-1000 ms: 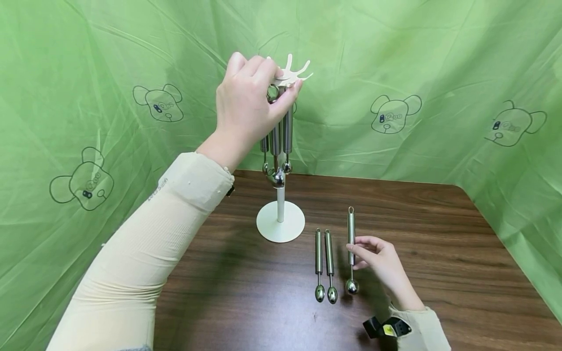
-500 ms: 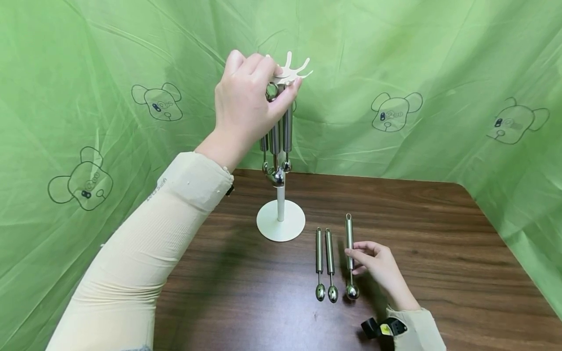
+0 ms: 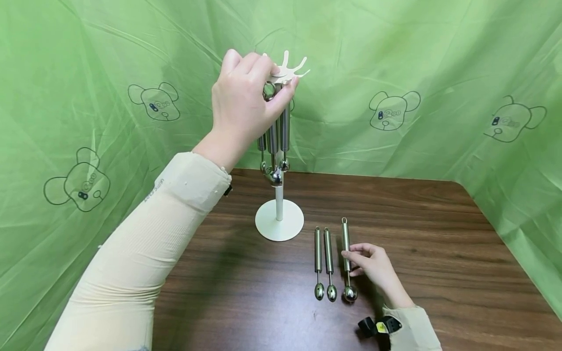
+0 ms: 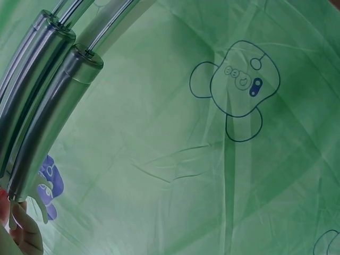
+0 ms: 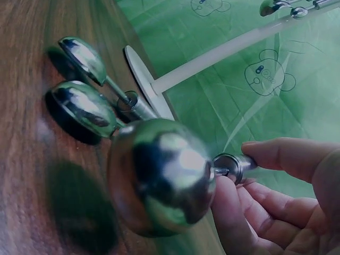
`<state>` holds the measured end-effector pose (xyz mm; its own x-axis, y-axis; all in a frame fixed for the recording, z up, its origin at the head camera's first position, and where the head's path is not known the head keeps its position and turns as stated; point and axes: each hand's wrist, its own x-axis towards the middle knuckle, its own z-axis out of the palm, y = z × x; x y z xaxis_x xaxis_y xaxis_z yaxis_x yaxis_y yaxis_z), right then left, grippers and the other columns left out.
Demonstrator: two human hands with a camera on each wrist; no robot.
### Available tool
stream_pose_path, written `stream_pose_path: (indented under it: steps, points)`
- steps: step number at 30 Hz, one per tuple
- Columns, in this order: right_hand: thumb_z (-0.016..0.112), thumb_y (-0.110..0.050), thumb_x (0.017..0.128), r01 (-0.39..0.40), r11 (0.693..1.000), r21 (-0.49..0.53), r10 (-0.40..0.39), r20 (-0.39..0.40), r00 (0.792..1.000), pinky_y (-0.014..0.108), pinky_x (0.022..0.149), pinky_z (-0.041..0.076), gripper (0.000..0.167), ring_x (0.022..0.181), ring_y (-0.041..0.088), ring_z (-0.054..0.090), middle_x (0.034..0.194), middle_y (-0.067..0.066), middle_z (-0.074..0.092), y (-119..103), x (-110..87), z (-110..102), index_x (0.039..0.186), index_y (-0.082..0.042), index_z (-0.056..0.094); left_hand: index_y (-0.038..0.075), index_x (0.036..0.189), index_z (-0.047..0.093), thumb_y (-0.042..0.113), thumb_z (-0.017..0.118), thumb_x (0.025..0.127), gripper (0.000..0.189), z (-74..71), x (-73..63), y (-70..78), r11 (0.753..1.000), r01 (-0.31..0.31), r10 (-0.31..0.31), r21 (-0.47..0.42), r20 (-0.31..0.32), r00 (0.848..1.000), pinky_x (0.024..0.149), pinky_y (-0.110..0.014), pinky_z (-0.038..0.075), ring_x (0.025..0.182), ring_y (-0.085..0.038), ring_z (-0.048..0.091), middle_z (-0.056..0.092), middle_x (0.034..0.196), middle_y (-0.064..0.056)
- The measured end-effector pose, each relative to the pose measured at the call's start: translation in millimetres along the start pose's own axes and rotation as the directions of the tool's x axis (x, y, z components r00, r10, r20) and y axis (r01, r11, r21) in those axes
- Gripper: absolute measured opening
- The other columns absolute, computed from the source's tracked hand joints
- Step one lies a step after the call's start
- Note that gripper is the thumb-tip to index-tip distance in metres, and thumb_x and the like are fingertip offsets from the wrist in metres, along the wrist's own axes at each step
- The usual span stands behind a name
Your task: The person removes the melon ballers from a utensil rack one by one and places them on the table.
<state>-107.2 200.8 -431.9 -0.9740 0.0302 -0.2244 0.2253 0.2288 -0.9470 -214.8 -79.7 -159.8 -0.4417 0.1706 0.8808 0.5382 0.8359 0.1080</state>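
A white utensil stand [image 3: 279, 219] with a hooked top rises from the table, several metal scoops [image 3: 274, 136] hanging from it. My left hand [image 3: 241, 97] grips the hooked top between thumb and fingers. In the left wrist view, the fingertips [image 4: 26, 234] are beside the looped end of a hanging handle. My right hand [image 3: 375, 265] pinches the handle of a melon baller [image 3: 346, 243], its round bowl towards me. In the right wrist view this bowl [image 5: 159, 175] appears just above the table. Left of it, two slimmer scoops [image 3: 318, 251] with oval bowls lie side by side.
The brown wooden table [image 3: 408, 209] meets a green curtain [image 3: 342, 131] with bear-face drawings at the back and sides. Against the right wrist sits a black device [image 3: 379, 325]. My left forearm [image 3: 145, 234] crosses the left side of the table.
My right hand has moved slightly left and towards me with the melon baller, nearer the two scoops on the table. My left hand has stayed on the stand's top.
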Motion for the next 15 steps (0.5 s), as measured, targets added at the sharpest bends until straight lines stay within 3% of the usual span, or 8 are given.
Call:
stream_pose_path:
  steps: [15]
  points:
    - [0.07, -0.007, 0.088, -0.043, 0.998, -0.046, 0.044, 0.023, 0.999, 0.029, 0.055, 0.06, 0.034, 0.063, 0.011, 0.061, 0.076, 0.002, 0.065, 8.3, 7.4, 5.4, 0.11, 0.016, 0.06, 0.006, 0.094, 0.067, 0.047, 0.058, 0.095, 0.042, -0.6, 0.0, 0.6, 1.0, 0.004, -0.004, 0.001, 0.005, 1.0, 0.053, -0.037, 0.047, 0.085, -0.029, 0.045, 0.071, 0.096, -0.006]
